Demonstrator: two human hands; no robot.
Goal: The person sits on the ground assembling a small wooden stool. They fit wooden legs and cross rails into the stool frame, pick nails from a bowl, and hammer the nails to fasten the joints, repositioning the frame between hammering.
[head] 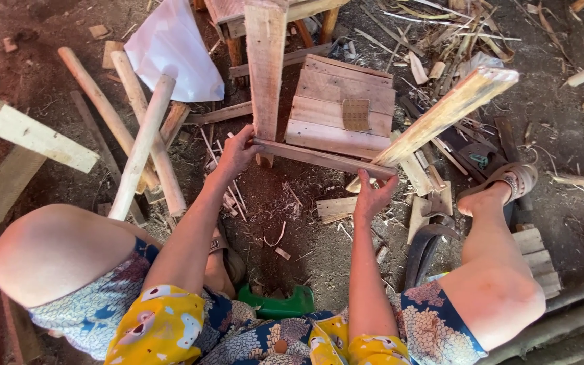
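A small wooden stool frame lies on its side on the dirt floor, its slatted seat [341, 107] facing me and two legs [265, 64] sticking up toward the camera. A thin cross rail [319, 158] spans between the legs. My left hand [236, 152] grips the rail's left end where it meets the left leg. My right hand [372, 196] holds the rail's right end, under the slanted right leg [449, 111].
Round wooden poles [144, 138] lean at the left beside a white sheet [174, 47]. Offcuts, sticks and shavings litter the ground. A sandalled foot [501, 184] rests at the right. A green plastic object [277, 302] lies between my knees. Plank stacks sit at right [539, 260].
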